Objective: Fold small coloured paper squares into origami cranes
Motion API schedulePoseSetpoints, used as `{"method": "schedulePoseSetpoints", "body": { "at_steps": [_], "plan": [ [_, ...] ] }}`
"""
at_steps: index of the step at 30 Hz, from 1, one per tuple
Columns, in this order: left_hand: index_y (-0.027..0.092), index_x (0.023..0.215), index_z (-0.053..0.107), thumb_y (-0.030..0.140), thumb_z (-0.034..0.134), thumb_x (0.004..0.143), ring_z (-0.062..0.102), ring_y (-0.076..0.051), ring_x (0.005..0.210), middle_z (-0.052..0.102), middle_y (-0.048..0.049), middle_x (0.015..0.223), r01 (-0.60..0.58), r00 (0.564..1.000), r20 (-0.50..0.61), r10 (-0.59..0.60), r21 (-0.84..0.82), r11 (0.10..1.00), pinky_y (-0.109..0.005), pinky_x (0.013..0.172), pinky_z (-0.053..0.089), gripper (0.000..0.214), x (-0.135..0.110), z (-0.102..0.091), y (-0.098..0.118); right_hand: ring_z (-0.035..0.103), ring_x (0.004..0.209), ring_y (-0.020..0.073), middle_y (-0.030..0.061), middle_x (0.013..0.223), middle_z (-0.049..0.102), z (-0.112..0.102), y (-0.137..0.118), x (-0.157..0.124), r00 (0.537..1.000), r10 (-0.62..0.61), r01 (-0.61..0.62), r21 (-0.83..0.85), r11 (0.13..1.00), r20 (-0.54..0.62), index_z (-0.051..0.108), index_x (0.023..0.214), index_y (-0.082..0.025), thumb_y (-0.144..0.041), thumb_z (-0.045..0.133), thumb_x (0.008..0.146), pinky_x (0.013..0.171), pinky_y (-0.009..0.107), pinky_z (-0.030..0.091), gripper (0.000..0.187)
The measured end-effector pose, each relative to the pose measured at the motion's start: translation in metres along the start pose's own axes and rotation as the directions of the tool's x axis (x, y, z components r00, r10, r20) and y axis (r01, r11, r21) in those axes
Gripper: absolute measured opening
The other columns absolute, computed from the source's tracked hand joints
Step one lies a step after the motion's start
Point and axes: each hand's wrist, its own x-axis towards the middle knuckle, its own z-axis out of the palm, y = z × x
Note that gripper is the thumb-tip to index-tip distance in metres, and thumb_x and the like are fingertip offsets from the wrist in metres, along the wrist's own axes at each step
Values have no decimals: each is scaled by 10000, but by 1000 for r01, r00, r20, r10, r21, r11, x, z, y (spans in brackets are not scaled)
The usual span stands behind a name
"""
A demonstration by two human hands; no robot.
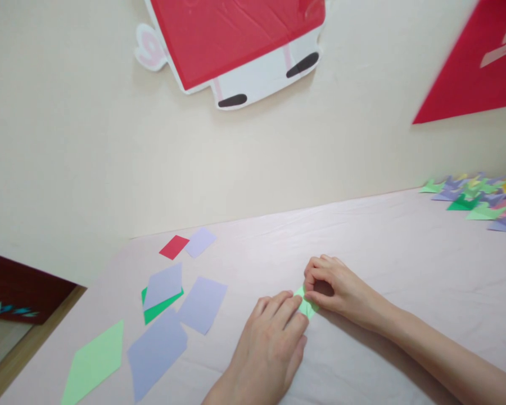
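Observation:
A small piece of light green paper [307, 307] lies on the pale cloth, mostly hidden under my fingers. My left hand [274, 340] rests on its left side, fingers bent and tips pressed onto the paper, holding it down. On the paper's right side, my right hand [333, 286] is curled with thumb and fingertips brought together at its edge in a pinch. Faint crease lines show on the bit of green between the hands. What lies directly beneath the fingertips cannot be seen.
Flat paper sheets lie to the left: light green [95, 363], lavender [158, 351], dark green [162, 306] and red [174, 247]. Several folded paper pieces [484, 199] cluster at the far right by the wall [236, 174]. A red-and-white cutout [248, 39] hangs on the wall.

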Motion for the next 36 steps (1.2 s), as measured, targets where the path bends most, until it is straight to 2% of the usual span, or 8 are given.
{"method": "schedulePoseSetpoints", "body": {
  "at_steps": [4,22,31,36],
  "plan": [
    [211,1217,509,139,484,907,493,-260,1232,586,-69,1287,-6,1000,-3,6,-1,1000,-434,988,433,319,1,-1,2,542,834,192,15,816,629,1,1,0,1000,-7,7,8,1000,-3,621,716,-195,-140,640,809,789,347,355,109],
    [218,1077,571,138,472,921,498,-254,1195,592,-63,1232,16,1000,-17,-16,21,1000,-430,968,422,201,2,1,5,528,852,204,25,843,618,1,-3,-2,1000,4,-3,-38,999,6,599,748,-200,-157,606,832,793,360,350,95],
    [222,1068,561,134,464,924,506,-252,1158,597,-55,1201,32,999,-24,-31,15,999,-432,938,422,195,3,1,7,513,872,210,31,917,610,-1,-2,-9,1000,24,-24,38,999,-11,562,894,-214,-149,572,856,812,362,380,75],
    [222,1074,557,114,467,913,513,-241,1151,597,-48,1219,28,999,-39,-27,12,1000,-423,938,421,213,3,1,8,509,957,217,24,958,583,-5,-4,-12,999,21,-22,53,998,28,558,846,-217,-126,631,789,873,372,376,130]
  ]
}}
